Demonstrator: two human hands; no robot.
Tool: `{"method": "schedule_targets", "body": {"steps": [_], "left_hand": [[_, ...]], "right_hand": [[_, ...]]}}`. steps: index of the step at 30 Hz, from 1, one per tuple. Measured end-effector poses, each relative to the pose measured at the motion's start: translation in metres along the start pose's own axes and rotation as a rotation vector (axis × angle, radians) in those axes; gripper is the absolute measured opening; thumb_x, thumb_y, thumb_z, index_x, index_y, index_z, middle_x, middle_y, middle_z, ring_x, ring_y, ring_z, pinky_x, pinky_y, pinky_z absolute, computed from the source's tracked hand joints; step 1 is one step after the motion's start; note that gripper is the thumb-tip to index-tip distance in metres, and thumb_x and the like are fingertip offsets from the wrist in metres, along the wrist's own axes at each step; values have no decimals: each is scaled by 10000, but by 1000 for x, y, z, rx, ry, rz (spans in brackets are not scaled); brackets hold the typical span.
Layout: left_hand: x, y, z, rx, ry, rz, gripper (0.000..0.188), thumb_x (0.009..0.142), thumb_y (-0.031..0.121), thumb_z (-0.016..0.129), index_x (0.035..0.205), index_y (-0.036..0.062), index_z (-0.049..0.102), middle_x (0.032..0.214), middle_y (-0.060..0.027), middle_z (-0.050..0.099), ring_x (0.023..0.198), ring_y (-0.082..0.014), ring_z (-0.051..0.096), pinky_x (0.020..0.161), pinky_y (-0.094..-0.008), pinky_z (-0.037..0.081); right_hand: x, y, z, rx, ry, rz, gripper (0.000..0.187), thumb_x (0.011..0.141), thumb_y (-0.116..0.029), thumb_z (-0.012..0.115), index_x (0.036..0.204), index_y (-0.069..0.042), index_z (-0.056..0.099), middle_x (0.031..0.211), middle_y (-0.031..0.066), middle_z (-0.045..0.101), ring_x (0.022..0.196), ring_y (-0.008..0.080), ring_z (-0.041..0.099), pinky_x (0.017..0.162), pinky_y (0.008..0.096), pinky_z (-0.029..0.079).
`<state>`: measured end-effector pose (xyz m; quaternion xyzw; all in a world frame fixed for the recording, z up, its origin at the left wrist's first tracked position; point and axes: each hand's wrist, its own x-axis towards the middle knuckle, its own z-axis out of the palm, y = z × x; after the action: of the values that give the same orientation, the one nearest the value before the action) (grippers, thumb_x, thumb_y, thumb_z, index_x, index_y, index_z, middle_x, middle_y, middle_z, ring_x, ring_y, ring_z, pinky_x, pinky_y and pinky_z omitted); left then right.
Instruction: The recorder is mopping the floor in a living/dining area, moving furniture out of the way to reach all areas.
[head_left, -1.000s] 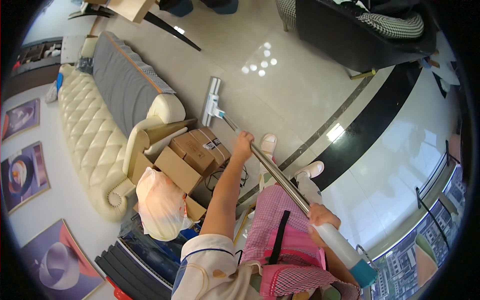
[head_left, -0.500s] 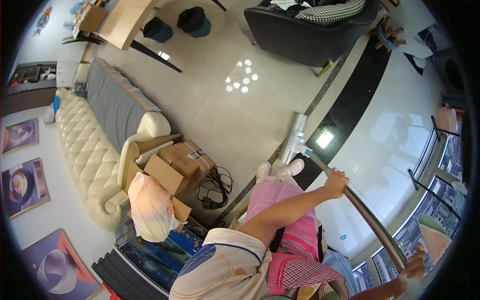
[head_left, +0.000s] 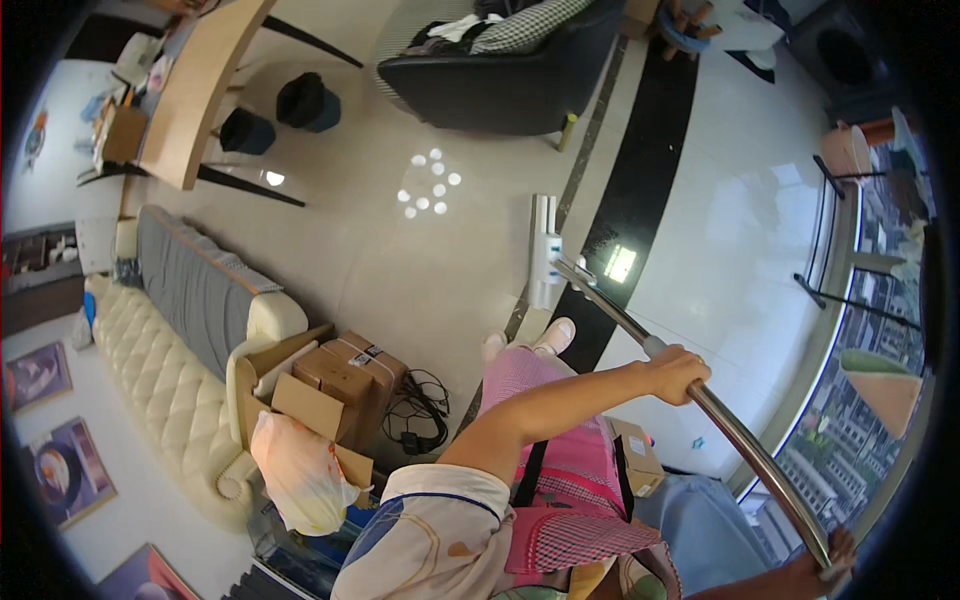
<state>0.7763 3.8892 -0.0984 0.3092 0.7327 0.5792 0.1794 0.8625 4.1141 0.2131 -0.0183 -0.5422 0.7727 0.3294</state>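
A long metal-handled mop (head_left: 745, 440) slants across the right half of the view. My left hand (head_left: 678, 376) is wrapped round its shaft, just above a grey collar. My right hand (head_left: 838, 560) closes round the upper end of the handle at the lower right, partly darkened at the picture's rim. The wide white-and-grey mop head (head_left: 544, 255) is over the floor beyond my feet, beside the black floor strip. A joint with small blue parts links it to the shaft. My white shoes (head_left: 555, 337) stand just nearer than the mop head.
Cardboard boxes (head_left: 345, 385), a filled plastic bag (head_left: 300, 472) and coiled black cables (head_left: 422, 410) lie left of me by the cream sofa (head_left: 170, 370). A black armchair (head_left: 500, 90) stands ahead. Two bins (head_left: 308, 102) are near the wooden table (head_left: 195, 95). Windows (head_left: 850, 450) run along the right.
The mop head has swung from lengthwise tilt to nearly upright in view and sits farther from my shoes. My view has turned, so furniture appears shifted left and lower. Both hands keep their hold.
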Motion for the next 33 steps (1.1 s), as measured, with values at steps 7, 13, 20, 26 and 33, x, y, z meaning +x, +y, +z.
{"method": "schedule_targets", "body": {"steps": [7,13,20,26,33], "left_hand": [[-14,-88,7,280,11,-192,62,554,80,580,596,88,535,729,-77,542,740,-240,535,651,-365,359],[-8,-134,-51,407,-451,-378,153,566,81,584,715,59,611,817,-123,587,835,-239,556,724,-375,372],[-122,-249,-209,642,-271,-601,131,589,148,577,704,105,624,786,-126,590,805,-271,566,703,-383,429],[-264,-298,-319,759,356,-983,227,710,84,469,929,137,494,1123,-95,433,1083,-259,382,818,-483,339],[-305,-284,-292,623,359,-1296,316,750,125,458,1059,189,452,1262,-68,313,1192,-261,253,880,-566,272]], "right_hand": [[-73,104,-7,-54,312,223,185,697,-63,524,775,-59,356,691,39,297,648,147,315,673,275,282],[-83,169,-11,6,165,247,225,699,-148,544,677,-108,323,618,5,302,608,129,320,649,272,304],[-141,325,112,117,65,460,229,713,-220,534,673,-133,326,595,-23,293,572,113,301,588,260,282],[-232,427,235,148,-232,556,192,737,-189,521,739,-98,352,657,34,398,697,186,425,814,401,340],[-239,397,218,127,-490,723,194,724,-9,532,812,-98,384,779,52,456,791,191,464,893,444,290]]}}
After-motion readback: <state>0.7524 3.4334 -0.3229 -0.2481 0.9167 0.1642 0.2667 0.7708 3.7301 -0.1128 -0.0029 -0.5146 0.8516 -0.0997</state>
